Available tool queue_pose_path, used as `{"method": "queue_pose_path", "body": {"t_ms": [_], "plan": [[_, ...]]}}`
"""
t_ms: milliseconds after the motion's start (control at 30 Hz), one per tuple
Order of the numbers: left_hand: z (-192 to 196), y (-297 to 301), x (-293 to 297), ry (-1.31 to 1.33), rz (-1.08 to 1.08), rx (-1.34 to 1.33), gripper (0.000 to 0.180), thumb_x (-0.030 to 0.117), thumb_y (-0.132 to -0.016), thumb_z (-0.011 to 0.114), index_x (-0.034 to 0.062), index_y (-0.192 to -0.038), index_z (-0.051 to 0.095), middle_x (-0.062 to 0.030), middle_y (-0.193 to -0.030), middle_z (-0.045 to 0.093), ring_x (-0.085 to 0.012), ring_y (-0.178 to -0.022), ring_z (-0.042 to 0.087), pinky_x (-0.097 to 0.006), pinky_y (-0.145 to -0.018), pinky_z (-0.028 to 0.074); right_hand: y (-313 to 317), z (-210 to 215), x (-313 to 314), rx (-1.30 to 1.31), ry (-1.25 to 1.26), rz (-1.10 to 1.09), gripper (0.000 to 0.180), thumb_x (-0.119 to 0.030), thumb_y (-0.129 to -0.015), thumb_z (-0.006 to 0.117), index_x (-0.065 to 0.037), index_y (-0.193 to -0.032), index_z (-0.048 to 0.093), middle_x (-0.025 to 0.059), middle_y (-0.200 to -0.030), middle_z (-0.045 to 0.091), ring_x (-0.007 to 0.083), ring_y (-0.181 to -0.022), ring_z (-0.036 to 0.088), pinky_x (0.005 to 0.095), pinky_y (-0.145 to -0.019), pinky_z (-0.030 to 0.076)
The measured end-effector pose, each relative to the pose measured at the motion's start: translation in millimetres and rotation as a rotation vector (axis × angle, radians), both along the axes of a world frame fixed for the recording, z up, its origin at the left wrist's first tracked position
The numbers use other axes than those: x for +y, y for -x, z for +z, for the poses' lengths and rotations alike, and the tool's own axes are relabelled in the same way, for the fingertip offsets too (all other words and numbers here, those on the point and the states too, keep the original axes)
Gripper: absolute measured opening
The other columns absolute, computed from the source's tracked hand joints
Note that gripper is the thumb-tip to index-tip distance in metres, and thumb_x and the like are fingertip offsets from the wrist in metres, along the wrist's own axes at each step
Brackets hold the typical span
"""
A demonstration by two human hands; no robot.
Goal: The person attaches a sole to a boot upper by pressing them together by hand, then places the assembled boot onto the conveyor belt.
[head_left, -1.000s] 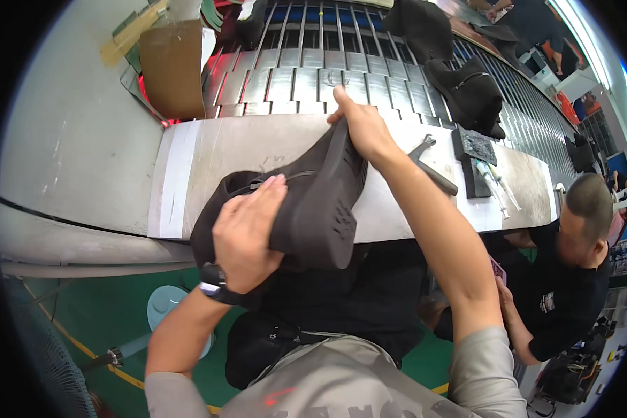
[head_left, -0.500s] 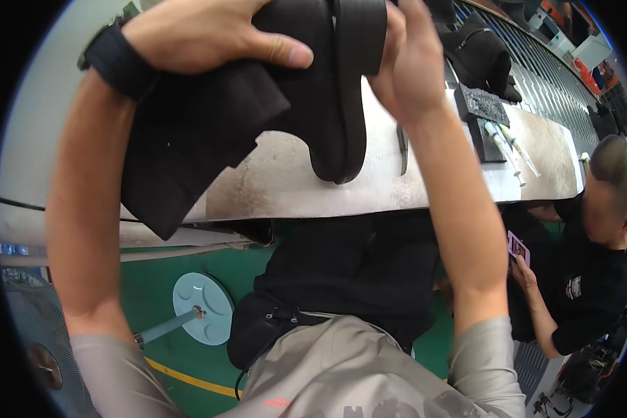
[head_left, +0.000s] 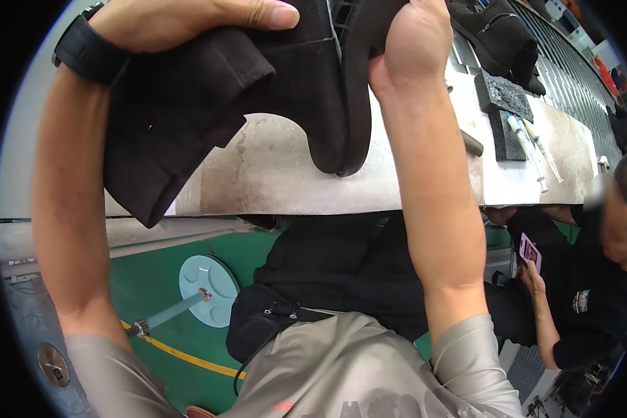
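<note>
Black boot (head_left: 257, 90) lifted clear above steel bench (head_left: 285, 181), sole edge toward camera; left hand (head_left: 181, 21) clamped on shaft, right hand (head_left: 411, 49) clamped on sole; inspection seemingly midway; syringes (head_left: 533, 150) on bench right of boot untouched

Both hands (head_left: 188, 21) raised, fingers (head_left: 257, 12) curled.

left hand (head_left: 188, 21): upper part cut off by the frame's top edge; fingertips hidden behind the black suede boot (head_left: 209, 104).
right hand (head_left: 414, 42): fingers cut off at the top edge.
boot: toe runs out of frame at the top.
grey metal worktable (head_left: 278, 174): middle hidden behind boot and forearms.
seated person's face, right edge: blurred.
</note>
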State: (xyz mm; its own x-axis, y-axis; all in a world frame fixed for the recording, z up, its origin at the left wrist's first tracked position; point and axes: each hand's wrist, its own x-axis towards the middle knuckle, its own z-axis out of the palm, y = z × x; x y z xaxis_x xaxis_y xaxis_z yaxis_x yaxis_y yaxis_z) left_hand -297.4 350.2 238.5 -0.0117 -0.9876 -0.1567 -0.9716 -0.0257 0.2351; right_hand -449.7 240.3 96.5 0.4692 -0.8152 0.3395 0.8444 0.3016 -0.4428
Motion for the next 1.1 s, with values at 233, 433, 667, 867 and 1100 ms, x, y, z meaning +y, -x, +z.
{"method": "queue_pose_path", "body": {"t_ms": [233,433,667,867,1100], "plan": [[-8,-5,3,0.019,0.098,-0.004,0.053,0.043,-0.098,0.08,-0.0073,-0.112,0.074,-0.0137,-0.093,0.076,-0.0207,-0.086,0.069,-0.035,-0.081,0.057,54,-39,74,0.958,0.565,-0.43,0.048,-0.042,-0.108,0.065,0.004,-0.123,0.073,0.01,-0.106,0.077,0.0144,-0.097,0.068,0.0323,-0.087,0.053],[-15,-10,7,0.083,0.086,0.0,0.052,0.042,-0.098,0.081,-0.0089,-0.109,0.074,-0.0111,-0.09,0.075,-0.0177,-0.083,0.067,-0.035,-0.077,0.055,36,-65,89,0.864,0.468,-0.641,0.041,-0.035,-0.108,0.07,0.006,-0.103,0.073,0.001,-0.058,0.057,0.008,-0.054,0.047,0.0299,-0.051,0.04],[-23,-27,1,0.035,0.105,0.019,0.053,0.043,-0.1,0.079,-0.0083,-0.111,0.074,-0.0091,-0.091,0.074,-0.0168,-0.084,0.066,-0.035,-0.078,0.055,44,-84,85,0.728,0.613,-0.522,0.033,-0.02,-0.102,0.079,0.005,-0.12,0.069,0.0026,-0.097,0.073,0.0101,-0.086,0.064,0.0268,-0.079,0.054],[-29,-43,0,0.071,0.097,0.044,0.053,0.044,-0.1,0.078,-0.0077,-0.111,0.074,-0.0107,-0.092,0.075,-0.0182,-0.086,0.067,-0.035,-0.082,0.055,41,-84,78,0.855,0.738,-0.513,0.069,-0.023,-0.088,0.087,0.014,-0.139,0.058,0.0325,-0.125,0.072,0.0409,-0.116,0.074,0.0426,-0.098,0.058],[-30,-39,-1,0.019,0.137,0.123,0.051,0.04,-0.099,0.079,-0.0087,-0.11,0.074,-0.0136,-0.093,0.076,-0.02,-0.087,0.069,-0.036,-0.081,0.056,52,-55,83,1.232,1.059,-0.736,0.061,-0.025,-0.099,0.079,0.01,-0.143,0.055,0.0312,-0.11,0.075,0.0416,-0.104,0.076,0.043,-0.092,0.058]]}}
